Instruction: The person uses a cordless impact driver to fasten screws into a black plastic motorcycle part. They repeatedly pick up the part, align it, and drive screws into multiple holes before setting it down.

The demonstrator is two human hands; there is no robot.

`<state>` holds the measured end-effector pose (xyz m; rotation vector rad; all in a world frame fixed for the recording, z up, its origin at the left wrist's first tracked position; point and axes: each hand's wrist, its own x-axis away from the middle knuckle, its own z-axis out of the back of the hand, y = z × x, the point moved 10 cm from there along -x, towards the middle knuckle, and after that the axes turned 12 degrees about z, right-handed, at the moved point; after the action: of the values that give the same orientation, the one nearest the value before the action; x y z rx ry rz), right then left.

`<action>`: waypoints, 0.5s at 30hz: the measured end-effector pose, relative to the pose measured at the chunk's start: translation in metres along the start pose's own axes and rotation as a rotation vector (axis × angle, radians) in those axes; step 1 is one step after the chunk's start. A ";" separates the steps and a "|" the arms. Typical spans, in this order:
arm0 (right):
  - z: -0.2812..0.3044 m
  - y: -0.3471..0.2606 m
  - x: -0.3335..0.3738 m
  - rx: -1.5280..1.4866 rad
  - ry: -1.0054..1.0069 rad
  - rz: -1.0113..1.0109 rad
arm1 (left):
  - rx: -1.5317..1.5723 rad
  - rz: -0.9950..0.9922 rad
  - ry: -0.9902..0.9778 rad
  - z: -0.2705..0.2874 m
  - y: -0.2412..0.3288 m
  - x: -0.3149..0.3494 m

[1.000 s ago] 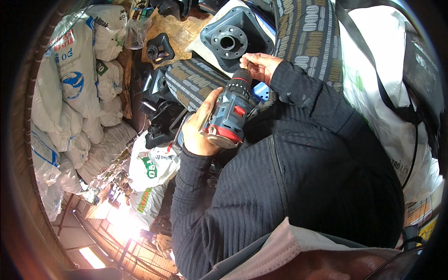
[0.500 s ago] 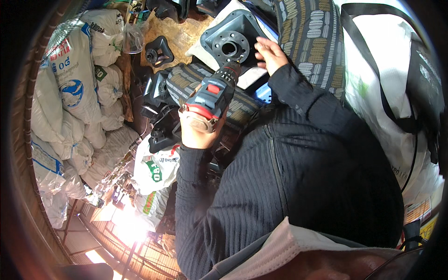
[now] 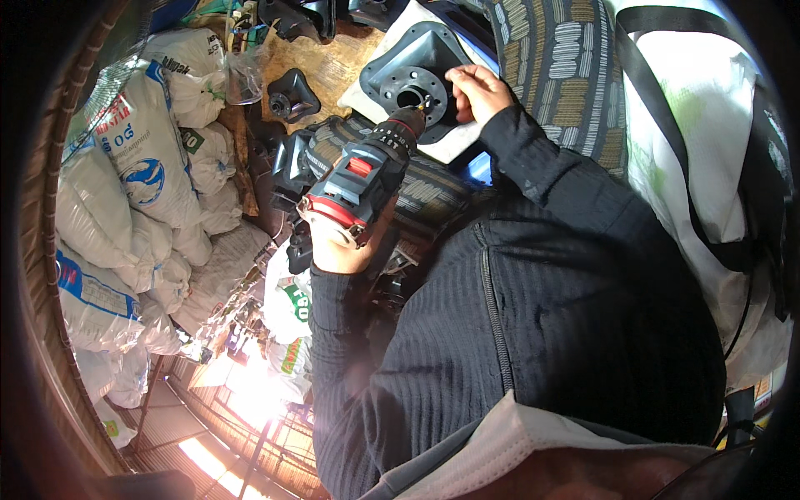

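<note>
My left hand (image 3: 342, 254) is closed around the grip of a grey, black and red cordless drill (image 3: 354, 179). The drill's chuck end reaches the round, holed flange of a dark square flared horn (image 3: 421, 54). Its bit is too small to make out clearly, so I cannot tell whether it touches. The horn rests on a white sheet (image 3: 354, 93), flange facing up. Beside the horn's right side, my right hand (image 3: 483, 93) has its fingers curled in, thumb and fingertips close together. Anything between them is too small or hidden to name.
A smaller dark horn (image 3: 293, 96) lies on a brown board (image 3: 325, 62). Another black part (image 3: 292, 162) is by the drill. A patterned cushion (image 3: 558, 75) lies right of the horn. Filled white sacks (image 3: 150, 167) pile up at left; a big white bag (image 3: 683, 108) stands at right.
The drill has shifted slightly left and down in the picture, its chuck now nearer the flange's centre hole. My right hand's fingers have curled in more tightly.
</note>
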<state>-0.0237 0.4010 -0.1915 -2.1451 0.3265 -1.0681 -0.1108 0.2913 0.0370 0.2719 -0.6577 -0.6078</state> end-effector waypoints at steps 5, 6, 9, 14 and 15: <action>-0.029 0.013 0.050 -0.183 -0.176 -0.585 | 0.058 0.177 -0.034 -0.002 -0.020 0.011; -0.042 0.012 0.056 -0.343 -0.257 -0.621 | 0.073 0.169 -0.026 -0.002 -0.022 0.014; -0.058 0.013 0.057 -0.549 -0.307 -0.640 | 0.078 0.190 -0.029 -0.006 -0.034 0.021; -0.052 0.018 0.053 -0.530 -0.254 -0.613 | 0.076 0.172 0.026 -0.004 -0.030 0.031; -0.051 0.017 0.051 -0.490 -0.270 -0.580 | 0.098 0.177 0.033 -0.004 -0.028 0.032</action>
<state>-0.0294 0.3388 -0.1517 -2.8946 -0.2036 -1.0518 -0.1005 0.2499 0.0380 0.3106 -0.6733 -0.4013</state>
